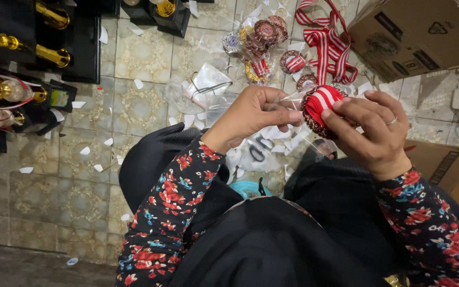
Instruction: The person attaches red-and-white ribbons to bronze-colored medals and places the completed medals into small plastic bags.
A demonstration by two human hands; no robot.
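I'm seeing my right hand [370,133] covering the medal [320,109] face; the cardboard box [415,34] at 1 o'clock is running off-frame.

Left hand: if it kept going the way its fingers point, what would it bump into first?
The left hand points rightward at the medal wrapped in red-and-white ribbon, held by the right hand. It would likely meet that first, through the clear plastic bag it pinches.

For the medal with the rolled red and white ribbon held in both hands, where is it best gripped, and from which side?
Probably by the medal's rim, from the right, as the right hand does: the ribbon roll covers its face and the left hand pinches the clear plastic bag on the left.
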